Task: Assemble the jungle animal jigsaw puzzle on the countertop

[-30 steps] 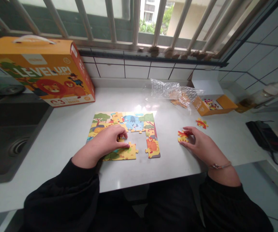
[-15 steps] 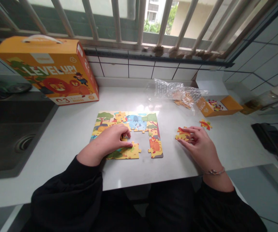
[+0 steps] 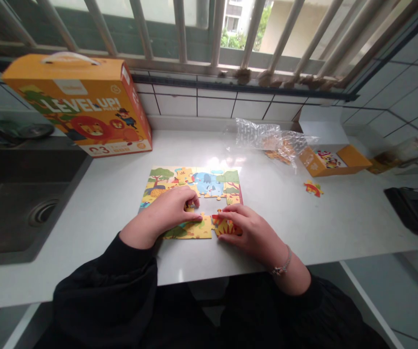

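I see the right hand (image 3: 250,230) pinching a yellow jigsaw piece (image 3: 225,227); the curled left hand (image 3: 167,211), hold unclear, could jog the puzzle (image 3: 209,183) if pressed.

Barred window (image 3: 214,29) (steel sink (image 3: 16,213) nearby)

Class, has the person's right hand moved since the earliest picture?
Yes: the right hand has moved left, from beside the jigsaw puzzle onto its near right corner.
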### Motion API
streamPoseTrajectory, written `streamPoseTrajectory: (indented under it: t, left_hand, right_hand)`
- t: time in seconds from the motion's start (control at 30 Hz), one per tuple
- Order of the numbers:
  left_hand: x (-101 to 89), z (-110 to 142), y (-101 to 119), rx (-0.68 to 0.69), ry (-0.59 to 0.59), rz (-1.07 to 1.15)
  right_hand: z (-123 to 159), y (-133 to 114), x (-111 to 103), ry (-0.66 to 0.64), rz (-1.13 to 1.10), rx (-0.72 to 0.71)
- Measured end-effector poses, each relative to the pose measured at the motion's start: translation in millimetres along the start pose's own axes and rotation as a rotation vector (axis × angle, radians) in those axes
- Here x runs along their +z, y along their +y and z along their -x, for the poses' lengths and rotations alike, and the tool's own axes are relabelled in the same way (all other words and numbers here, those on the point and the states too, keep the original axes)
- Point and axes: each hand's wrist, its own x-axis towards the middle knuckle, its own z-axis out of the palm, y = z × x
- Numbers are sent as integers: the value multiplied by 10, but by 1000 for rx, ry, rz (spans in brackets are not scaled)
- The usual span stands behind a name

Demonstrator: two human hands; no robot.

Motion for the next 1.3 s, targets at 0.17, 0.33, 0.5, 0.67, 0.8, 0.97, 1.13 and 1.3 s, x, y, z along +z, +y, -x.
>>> streamPoseTrajectory:
  t: [0.17, 0.33, 0.5, 0.67, 0.8, 0.97, 1.13, 1.3]
  left_hand:
    - [11, 7, -28, 19, 9, 9]
    - [12, 5, -30, 16, 3, 12]
    - [19, -1, -35, 14, 11, 6]
    - [23, 0, -45, 27, 10, -3]
    - [19, 6, -34, 27, 5, 8]
    - [10, 10, -10, 8, 5, 7]
    - [-2, 8, 17, -1, 0, 3]
    - [-13, 5, 44, -3, 5, -8]
  right_hand:
    - [-5, -8, -4, 23, 146, -83]
    - [4, -51, 35, 49, 237, -109]
    - [18, -61, 50, 70, 239, -116]
    - [26, -64, 16, 41, 264, -153]
    - [26, -83, 25, 34, 300, -178]
    - [3, -123, 64, 10, 327, -97]
    - [1, -133, 96, 23, 344, -51]
    - [2, -128, 107, 23, 337, -42]
